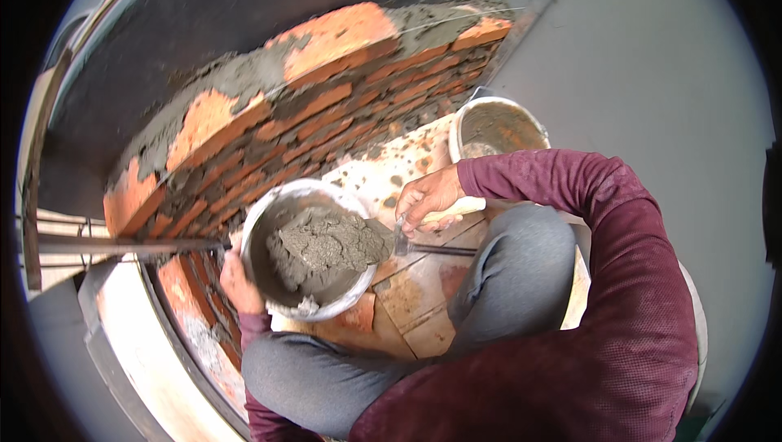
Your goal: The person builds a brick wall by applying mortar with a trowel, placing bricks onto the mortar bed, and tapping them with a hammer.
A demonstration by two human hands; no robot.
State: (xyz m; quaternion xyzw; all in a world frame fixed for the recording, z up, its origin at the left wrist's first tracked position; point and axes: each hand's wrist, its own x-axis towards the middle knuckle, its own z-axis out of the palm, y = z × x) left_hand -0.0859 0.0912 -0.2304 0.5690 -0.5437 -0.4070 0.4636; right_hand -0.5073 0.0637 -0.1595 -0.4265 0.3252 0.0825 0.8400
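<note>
My right hand (429, 196) is closed round the pale handle of a trowel (460, 209), right of a white bucket (364, 294). The trowel's blade reaches over the bucket's right rim and is mostly hidden under wet grey mortar (326, 240), which is heaped in the bucket. At the bucket's left side, my left hand (239, 281) grips its wall, with some of the fingers out of sight.
Beyond the bucket stands a low wall of orange bricks (326, 104) with rough mortar joints and a string (444, 20) along its top. A second bucket (498, 126) stands farther right. Tiles (411, 299) lie under the bucket, and a smooth grey wall (652, 75) rises on the right.
</note>
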